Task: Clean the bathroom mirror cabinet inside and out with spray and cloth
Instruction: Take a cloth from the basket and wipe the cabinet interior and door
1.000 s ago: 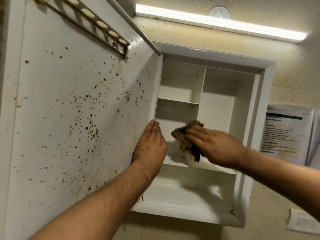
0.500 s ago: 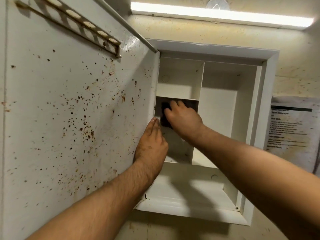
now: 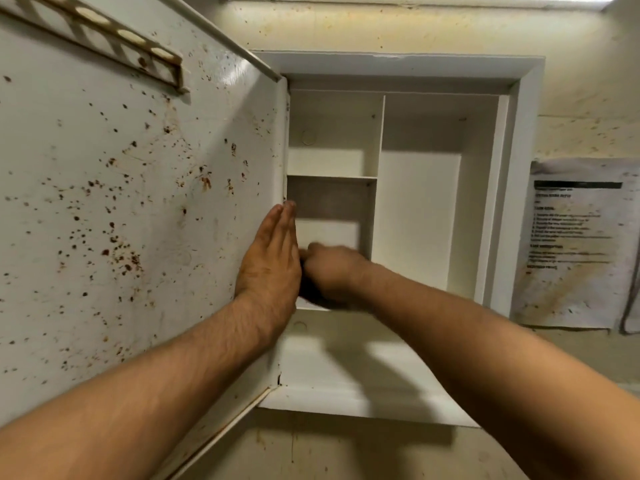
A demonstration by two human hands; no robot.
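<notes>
Left hand (image 3: 272,261) lies flat on the inner face of the open door (image 3: 121,202), close to the hinge side, with its fingers straight and together and pointing up; it holds nothing, it only presses on the door. Right hand (image 3: 334,271) is blurred, but its fingers are curled and they grip a dark cloth (image 3: 309,291), of which only a small bunched part shows under the knuckles, so its long axis cannot be told. This hand and the cloth are inside the mirror cabinet (image 3: 519,133), low in the middle compartment of the left column, just beside the left hand. The cabinet hangs on a stained wall (image 3: 381,26) and its opening faces the camera. The door is hinged on the cabinet's left edge, with the hinge line vertical, and it stands swung out to the left. Its inner face carries many rusty brown spots, and a metal rail (image 3: 104,29) with oval holes runs along its top. A printed sheet of paper (image 3: 575,244) is fixed on the wall to the right of the cabinet
</notes>
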